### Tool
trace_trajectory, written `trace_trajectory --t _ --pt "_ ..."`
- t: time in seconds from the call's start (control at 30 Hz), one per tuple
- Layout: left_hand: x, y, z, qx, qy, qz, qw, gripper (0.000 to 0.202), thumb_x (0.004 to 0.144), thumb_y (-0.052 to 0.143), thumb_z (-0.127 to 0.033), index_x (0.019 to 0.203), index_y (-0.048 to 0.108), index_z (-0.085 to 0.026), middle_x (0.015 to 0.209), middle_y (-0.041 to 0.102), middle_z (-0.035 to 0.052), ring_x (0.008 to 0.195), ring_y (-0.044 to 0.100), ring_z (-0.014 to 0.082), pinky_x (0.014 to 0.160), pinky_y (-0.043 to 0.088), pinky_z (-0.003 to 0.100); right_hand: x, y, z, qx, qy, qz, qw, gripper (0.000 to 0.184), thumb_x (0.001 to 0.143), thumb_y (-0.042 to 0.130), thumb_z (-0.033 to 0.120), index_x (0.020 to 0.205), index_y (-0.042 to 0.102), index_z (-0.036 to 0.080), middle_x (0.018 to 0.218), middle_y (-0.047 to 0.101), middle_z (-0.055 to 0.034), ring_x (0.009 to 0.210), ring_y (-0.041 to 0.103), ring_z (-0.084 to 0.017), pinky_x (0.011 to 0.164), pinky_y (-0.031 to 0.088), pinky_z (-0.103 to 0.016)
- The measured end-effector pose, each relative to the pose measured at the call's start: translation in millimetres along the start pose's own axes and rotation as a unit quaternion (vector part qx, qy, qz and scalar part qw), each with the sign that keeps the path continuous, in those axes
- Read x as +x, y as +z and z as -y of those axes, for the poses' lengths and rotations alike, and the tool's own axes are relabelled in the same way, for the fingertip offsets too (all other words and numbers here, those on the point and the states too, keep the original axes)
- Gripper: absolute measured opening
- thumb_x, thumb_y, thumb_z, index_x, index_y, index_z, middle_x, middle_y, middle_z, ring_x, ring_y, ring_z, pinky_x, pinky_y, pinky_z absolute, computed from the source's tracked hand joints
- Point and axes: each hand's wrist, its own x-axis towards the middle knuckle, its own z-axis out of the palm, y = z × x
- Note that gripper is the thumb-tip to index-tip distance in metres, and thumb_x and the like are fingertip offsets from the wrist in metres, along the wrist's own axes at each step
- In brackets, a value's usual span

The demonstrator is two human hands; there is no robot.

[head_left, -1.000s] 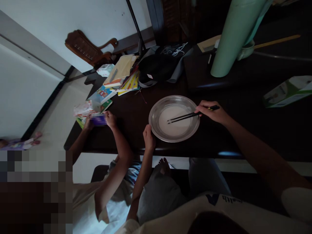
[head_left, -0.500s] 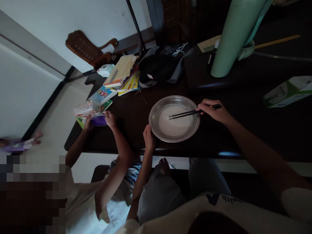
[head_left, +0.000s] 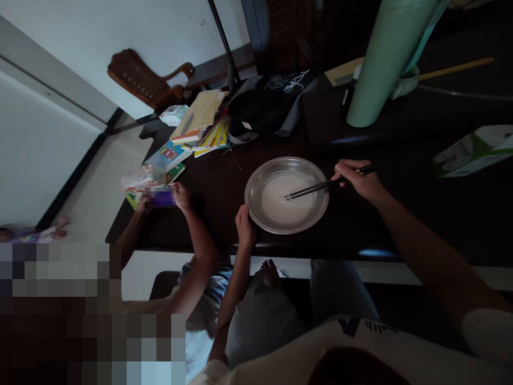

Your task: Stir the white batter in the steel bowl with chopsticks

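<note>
Left hand point(head_left: 245, 227) pinches steel pan point(head_left: 249, 187) rim at 8 o'clock, mid-desk point(head_left: 216, 192); right hand point(head_left: 358, 179) at 3 o'clock grips chopsticks point(head_left: 316, 188), tips in white batter point(head_left: 280, 208). Risk: hard stirring could slop batter over the shallow rim.

Black chopsticks point(head_left: 316, 188) slant from the right hand point(head_left: 358, 179), tips in white liquid point(head_left: 280, 207). The round steel pan point(head_left: 256, 179) sits flat against the left hand point(head_left: 244, 227).

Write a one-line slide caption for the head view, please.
Right hand holds black chopsticks, tips in the white liquid of a steel bowl; left hand at its rim, on a dark table.
</note>
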Motion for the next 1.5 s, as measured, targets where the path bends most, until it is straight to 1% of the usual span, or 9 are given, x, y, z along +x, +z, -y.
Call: trace_trajectory --t 0.2,0.27,0.4,0.6,0.8,1.0,1.2,1.4,1.5 --pt "0 -0.1 -1 0.007 -0.005 -0.009 1.000 0.043 0.088 0.060 -0.036 0.054 0.040 -0.018 0.059 0.032 -0.0046 0.059 0.030 0.0101 0.057 0.032 0.021 -2 8 1 0.009 0.004 0.075 0.997 0.032 0.084 0.062 0.049 0.068 0.070 0.023 0.063 0.063 -0.0009 0.057 0.059 -0.014 0.058 0.046 -0.030" --pt "-1 0.9 -4 0.008 -0.008 -0.011 1.000 0.043 0.089 0.059 -0.035 0.054 0.041 -0.017 0.059 0.033 -0.0045 0.058 0.030 0.0102 0.057 0.032 0.021 -1 7 1 0.000 0.002 0.054 0.999 0.031 0.084 0.063 0.049 0.069 0.070 0.023 0.067 0.066 -0.0016 0.060 0.060 -0.014 0.060 0.048 -0.030" --pt "-3 2.9 -9 0.011 -0.018 -0.007 1.000 0.042 0.090 0.059 -0.032 0.054 0.043 -0.017 0.059 0.034 -0.0044 0.059 0.031 0.0101 0.058 0.033 0.020 0 2 1 -0.008 0.004 0.008 1.000 0.038 0.087 0.058 0.051 0.064 0.067 0.023 0.056 0.059 -0.0010 0.055 0.056 -0.015 0.057 0.045 -0.031" --pt "-3 3.6 -8 -0.002 -0.027 -0.019 0.999 0.043 0.091 0.058 -0.030 0.053 0.041 -0.017 0.058 0.032 -0.0049 0.058 0.029 0.0100 0.056 0.032 0.021 -3 8 1 0.015 0.001 0.082 0.997 0.030 0.086 0.061 0.045 0.068 0.070 0.022 0.063 0.063 -0.0006 0.057 0.058 -0.014 0.059 0.045 -0.030" --pt "-1 2.8 -5 -0.001 -0.012 -0.011 1.000 0.042 0.091 0.057 -0.030 0.054 0.042 -0.017 0.058 0.033 -0.0048 0.058 0.029 0.0100 0.056 0.032 0.021 0 1 -2 -0.002 0.000 -0.008 1.000 0.035 0.090 0.056 0.044 0.064 0.067 0.023 0.055 0.057 0.0001 0.054 0.054 -0.014 0.057 0.042 -0.031" --pt "-1 2.0 -5 0.001 -0.018 -0.010 1.000 0.042 0.088 0.060 -0.034 0.054 0.041 -0.018 0.059 0.032 -0.0049 0.058 0.030 0.0098 0.056 0.031 0.021 -2 6 0 0.007 0.001 0.072 0.997 0.033 0.086 0.059 0.049 0.066 0.068 0.024 0.059 0.061 -0.0004 0.056 0.057 -0.014 0.057 0.044 -0.031" --pt "-1 1.0 -3 0.010 0.004 0.005 1.000 0.042 0.088 0.059 -0.037 0.055 0.041 -0.018 0.059 0.032 -0.0045 0.059 0.030 0.0102 0.056 0.031 0.021 0 1 0 -0.008 0.001 -0.008 1.000 0.038 0.088 0.057 0.052 0.064 0.067 0.024 0.056 0.058 -0.0009 0.055 0.054 -0.015 0.056 0.043 -0.032" --pt "0 0.4 -2 0.017 0.002 0.000 1.000 0.043 0.089 0.058 -0.036 0.055 0.041 -0.018 0.059 0.032 -0.0046 0.059 0.029 0.0102 0.056 0.031 0.021 -2 6 1 0.003 0.002 0.057 0.998 0.037 0.086 0.059 0.052 0.065 0.068 0.023 0.061 0.063 -0.0008 0.057 0.058 -0.015 0.058 0.045 -0.031" --pt "-1 1.9 -4 0.007 -0.015 -0.013 1.000 0.042 0.089 0.059 -0.033 0.055 0.041 -0.018 0.059 0.032 -0.0048 0.058 0.030 0.0101 0.057 0.032 0.021 -1 5 2 -0.007 -0.001 0.034 0.999 0.033 0.084 0.062 0.051 0.068 0.069 0.024 0.065 0.065 -0.0012 0.059 0.060 -0.015 0.061 0.047 -0.032"
